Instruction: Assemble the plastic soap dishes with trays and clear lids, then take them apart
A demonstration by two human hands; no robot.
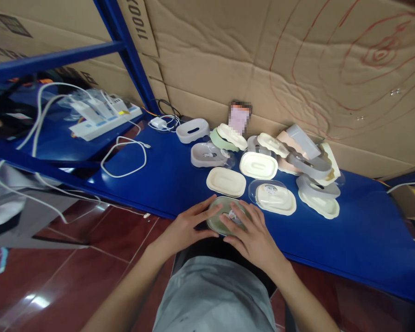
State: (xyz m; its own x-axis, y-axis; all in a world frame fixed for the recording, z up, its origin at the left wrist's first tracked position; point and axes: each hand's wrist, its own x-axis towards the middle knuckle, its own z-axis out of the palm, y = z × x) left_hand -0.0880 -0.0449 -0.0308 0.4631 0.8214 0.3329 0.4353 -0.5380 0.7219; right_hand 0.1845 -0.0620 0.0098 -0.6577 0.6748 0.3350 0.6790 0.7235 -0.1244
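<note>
Green lidded soap dish (226,216) sits at the near edge of the blue shelf (349,230), cupped between the left hand (186,228) and right hand (254,235), fingers spread flat along both sides. A loose squeeze could, I judge, tip it off the edge toward the wrists. Past the fingertips lie cream dishes (226,181). The clear lid's label is unreadable; the palms hide the dish's near rim.

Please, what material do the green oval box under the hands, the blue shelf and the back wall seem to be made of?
Green box: probably plastic, with a clear glossy lid that catches light; left hand and right hand rest on it. Blue shelf: likely painted metal, smooth with a slight sheen. Back wall: brown cardboard, matte, with creases and fold lines.
</note>
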